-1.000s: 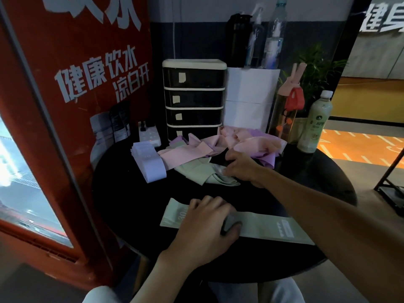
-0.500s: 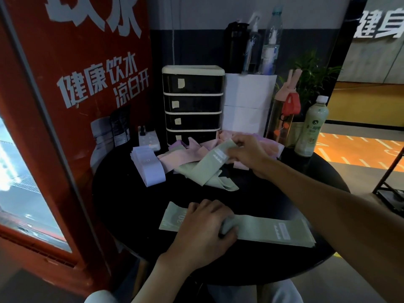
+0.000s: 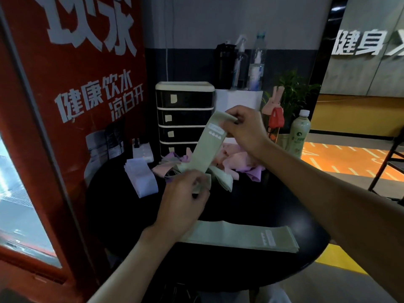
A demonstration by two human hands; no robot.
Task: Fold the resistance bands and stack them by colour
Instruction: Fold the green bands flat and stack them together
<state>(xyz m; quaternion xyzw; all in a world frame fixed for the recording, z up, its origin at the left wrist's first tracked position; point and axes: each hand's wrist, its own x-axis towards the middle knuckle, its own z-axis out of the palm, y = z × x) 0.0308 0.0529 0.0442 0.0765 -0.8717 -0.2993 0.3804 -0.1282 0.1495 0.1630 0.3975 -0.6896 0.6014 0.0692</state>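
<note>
both hands hold one green band (image 3: 206,149) mid-frame above the round black table (image 3: 251,206): right hand (image 3: 244,127) pinches its top end, left hand (image 3: 185,193) grips the bottom. flat green stack (image 3: 240,236) lower centre, lilac folded stack (image 3: 142,178) centre-left, pink/purple pile (image 3: 236,160) behind.

Right hand (image 3: 244,130) above left hand (image 3: 185,197), both with fingers (image 3: 232,119) pinched closed.
</note>
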